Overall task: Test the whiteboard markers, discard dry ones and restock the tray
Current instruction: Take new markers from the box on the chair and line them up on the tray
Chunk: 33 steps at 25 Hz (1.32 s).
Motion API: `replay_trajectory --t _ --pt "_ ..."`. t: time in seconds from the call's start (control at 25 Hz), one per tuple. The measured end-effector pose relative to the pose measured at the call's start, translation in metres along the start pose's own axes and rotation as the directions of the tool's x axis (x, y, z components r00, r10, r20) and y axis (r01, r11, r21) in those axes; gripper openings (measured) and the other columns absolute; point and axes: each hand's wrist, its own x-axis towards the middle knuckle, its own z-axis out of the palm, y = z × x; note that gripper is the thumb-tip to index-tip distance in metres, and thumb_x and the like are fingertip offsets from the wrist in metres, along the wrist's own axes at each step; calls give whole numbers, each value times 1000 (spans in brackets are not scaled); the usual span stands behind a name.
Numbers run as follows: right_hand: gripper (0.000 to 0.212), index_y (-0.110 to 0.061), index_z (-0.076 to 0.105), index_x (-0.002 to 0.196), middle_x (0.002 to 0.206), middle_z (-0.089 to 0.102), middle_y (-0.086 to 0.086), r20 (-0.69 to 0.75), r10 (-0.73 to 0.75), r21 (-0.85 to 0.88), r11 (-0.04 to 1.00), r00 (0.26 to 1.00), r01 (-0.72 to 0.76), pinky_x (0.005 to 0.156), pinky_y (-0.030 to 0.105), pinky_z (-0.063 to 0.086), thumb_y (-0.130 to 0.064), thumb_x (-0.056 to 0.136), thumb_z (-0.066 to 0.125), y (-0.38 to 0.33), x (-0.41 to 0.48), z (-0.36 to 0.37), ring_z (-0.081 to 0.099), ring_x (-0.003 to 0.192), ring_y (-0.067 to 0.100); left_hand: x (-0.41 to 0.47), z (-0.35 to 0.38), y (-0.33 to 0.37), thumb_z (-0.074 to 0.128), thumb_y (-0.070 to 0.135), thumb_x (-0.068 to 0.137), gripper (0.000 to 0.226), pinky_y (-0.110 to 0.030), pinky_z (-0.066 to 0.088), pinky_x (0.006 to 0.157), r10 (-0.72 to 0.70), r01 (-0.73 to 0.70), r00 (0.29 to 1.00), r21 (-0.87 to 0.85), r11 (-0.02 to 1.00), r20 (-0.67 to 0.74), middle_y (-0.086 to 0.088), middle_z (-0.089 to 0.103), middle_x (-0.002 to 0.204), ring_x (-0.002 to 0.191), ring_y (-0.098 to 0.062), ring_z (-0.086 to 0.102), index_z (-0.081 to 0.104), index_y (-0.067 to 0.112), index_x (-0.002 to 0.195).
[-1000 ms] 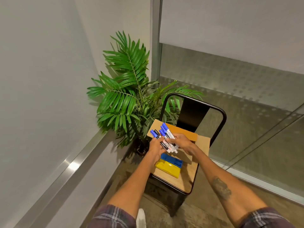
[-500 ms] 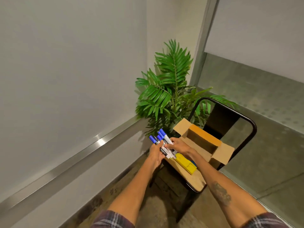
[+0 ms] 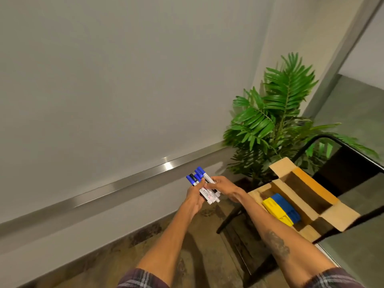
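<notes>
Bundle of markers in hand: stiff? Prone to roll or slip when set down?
Probably stiff and light: the markers are short, straight plastic barrels, several held between left hand and right hand. Round barrels would likely roll if laid loose on the metal ledge. Smooth shells may slip, splaying the bundle.

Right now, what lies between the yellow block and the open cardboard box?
A blue block, side by side with the yellow block and close beside the cardboard box; the head view shows it.
</notes>
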Motion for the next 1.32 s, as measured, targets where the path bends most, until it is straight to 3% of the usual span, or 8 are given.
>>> replay_trajectory --t 0.24,0.36,0.56,0.68,0.88,1.04,1.2,1.32 --pt "8 -17 64 96 90 72 4 131 -41 -88 995 991 53 66 18 53 -23 98 59 -53 9 126 68 71 9 -41 -126 41 59 13 97 14 -59 49 98 59 -76 989 -126 989 -135 -23 69 99 87 -36 67 66 2 101" --pt "13 -16 66 102 92 72 4 175 -49 -125 990 983 72 66 20 53 -26 99 57 -76 6 193 68 73 11 -69 -192 60 61 18 96 15 -57 50 98 77 -111 976 -164 980 -203 -20 70 97 85 -35 67 67 4 97" --pt "20 -15 70 94 86 73 3 308 -49 -144 985 950 97 69 26 53 -31 98 59 -119 9 315 67 73 16 -122 -310 87 64 18 95 16 -52 54 91 135 -199 939 -179 963 -316 -19 71 98 86 -34 68 67 4 101" --pt "26 -12 70 103 93 74 5 401 -53 -184 973 914 137 71 25 53 -35 97 60 -146 14 389 68 80 18 -153 -381 103 70 14 90 22 -51 57 87 189 -280 895 -179 943 -403 -19 72 101 88 -35 69 66 3 108" --pt "28 -14 70 112 102 75 7 556 -88 -206 949 826 239 76 31 57 -35 97 61 -186 19 508 69 86 18 -205 -487 123 77 12 84 23 -41 59 73 225 -393 808 -214 894 -545 -17 72 99 84 -32 70 67 6 104" --pt "27 -16 69 109 100 74 8 645 -91 -235 921 759 310 71 26 58 -36 100 53 -217 13 587 69 82 17 -238 -555 133 78 16 83 24 -41 60 73 226 -472 724 -229 852 -652 -15 74 97 84 -32 72 68 8 103" --pt "29 -15 67 107 100 73 12 708 -123 -223 895 696 386 72 29 58 -38 102 50 -239 15 650 68 80 17 -261 -610 144 78 15 83 34 -51 58 87 219 -544 657 -252 801 -721 -19 73 107 97 -38 70 66 4 114" --pt "20 -20 68 110 102 73 4 703 -222 -169 871 676 462 73 30 56 -32 98 58 -253 27 692 70 87 19 -270 -646 158 76 16 85 31 -45 60 81 215 -589 617 -263 764 -757 -18 73 107 93 -35 71 66 6 113"
